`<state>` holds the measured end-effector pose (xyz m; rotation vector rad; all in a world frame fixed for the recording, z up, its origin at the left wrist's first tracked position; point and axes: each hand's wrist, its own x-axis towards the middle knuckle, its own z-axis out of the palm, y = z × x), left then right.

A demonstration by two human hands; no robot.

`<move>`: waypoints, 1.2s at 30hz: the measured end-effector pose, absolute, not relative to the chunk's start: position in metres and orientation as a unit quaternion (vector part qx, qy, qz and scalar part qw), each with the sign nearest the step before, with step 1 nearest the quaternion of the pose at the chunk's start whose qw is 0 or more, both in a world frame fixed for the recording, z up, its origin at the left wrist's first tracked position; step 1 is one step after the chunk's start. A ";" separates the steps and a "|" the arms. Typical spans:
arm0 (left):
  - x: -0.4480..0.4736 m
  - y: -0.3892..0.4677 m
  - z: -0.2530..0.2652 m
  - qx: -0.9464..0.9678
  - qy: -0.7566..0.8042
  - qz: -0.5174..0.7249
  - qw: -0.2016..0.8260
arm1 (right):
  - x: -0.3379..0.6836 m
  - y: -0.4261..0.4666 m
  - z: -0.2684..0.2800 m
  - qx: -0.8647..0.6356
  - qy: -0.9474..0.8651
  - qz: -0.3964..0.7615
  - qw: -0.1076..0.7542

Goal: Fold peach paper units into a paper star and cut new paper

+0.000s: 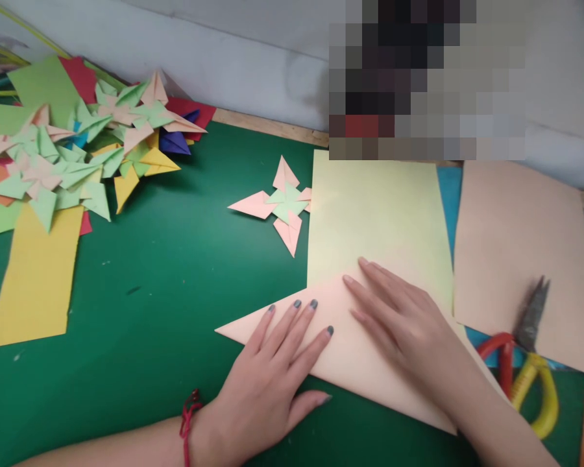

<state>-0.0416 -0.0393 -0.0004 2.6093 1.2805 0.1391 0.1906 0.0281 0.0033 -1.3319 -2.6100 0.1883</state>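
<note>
A pale peach sheet of paper (370, 383), folded into a triangle, lies on the green table with its sharp left corner pointing outward. My left hand (277, 363) rests flat on its left part, fingers spread. Across the upper right part lies my right hand (403, 324), fingers stretched out and pressing on the paper. Under the triangle's upper edge is a pale yellow-green sheet (374, 214). Just beyond my left hand sits a folded paper star (287, 202) with a green centre and peach points; the sheet covers its right tip.
Scissors (530, 344) with red and yellow handles lie at the right, partly on a tan sheet (520, 253). A heap of folded stars (43, 162) and a yellow strip (39, 279) are at the left. A white wall (253, 58) borders the table (141, 363).
</note>
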 end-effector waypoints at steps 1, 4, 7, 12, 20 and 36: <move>-0.041 -0.039 0.000 0.891 0.437 0.049 0.115 | 0.191 0.028 0.003 -0.450 -0.884 0.063 0.106; -0.041 -0.039 -0.001 0.890 0.438 0.055 0.115 | 0.191 0.029 0.001 -0.448 -0.884 0.060 0.116; -0.041 -0.038 -0.001 0.888 0.440 0.061 0.117 | 0.192 0.029 0.001 -0.448 -0.884 0.062 0.118; -0.041 -0.038 0.000 0.891 0.436 0.057 0.116 | 0.193 0.028 0.002 -0.443 -0.888 0.061 0.109; -0.041 -0.038 -0.001 0.891 0.434 0.056 0.118 | 0.192 0.029 0.003 -0.440 -0.890 0.049 0.111; -0.042 -0.038 -0.002 0.892 0.434 0.057 0.114 | 0.192 0.030 0.002 -0.451 -0.881 0.063 0.127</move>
